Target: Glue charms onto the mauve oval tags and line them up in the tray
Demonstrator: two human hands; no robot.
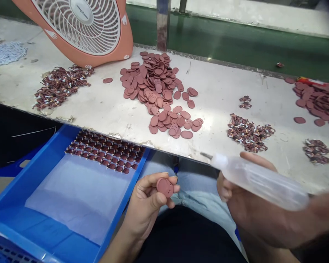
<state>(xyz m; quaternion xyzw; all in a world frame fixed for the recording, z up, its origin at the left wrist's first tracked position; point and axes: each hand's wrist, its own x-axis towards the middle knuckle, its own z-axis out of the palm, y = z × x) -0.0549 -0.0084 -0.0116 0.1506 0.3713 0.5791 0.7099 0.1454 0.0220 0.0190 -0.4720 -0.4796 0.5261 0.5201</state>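
Between the thumb and fingers of my left hand [149, 204] is a reddish-brown oval disc [165, 187] with small holes, its flat face toward me. My right hand [252, 204] is wrapped around a translucent squeeze bottle [263, 179]. The bottle's thin dark nozzle points left, toward the bench edge and above the disc, apart from it. Motion blurs the bottle and my right hand. Beyond my hands, a heap of similar oval discs [153, 82] lies on the bench.
An orange fan [98, 60] stands at the back left of the white bench [214, 87]. Piles of small brown pieces lie left [61, 87] and right [249, 133]. More discs [315, 98] are at far right. A blue crate [5, 208] at lower left holds rows of assembled pieces [106, 149].
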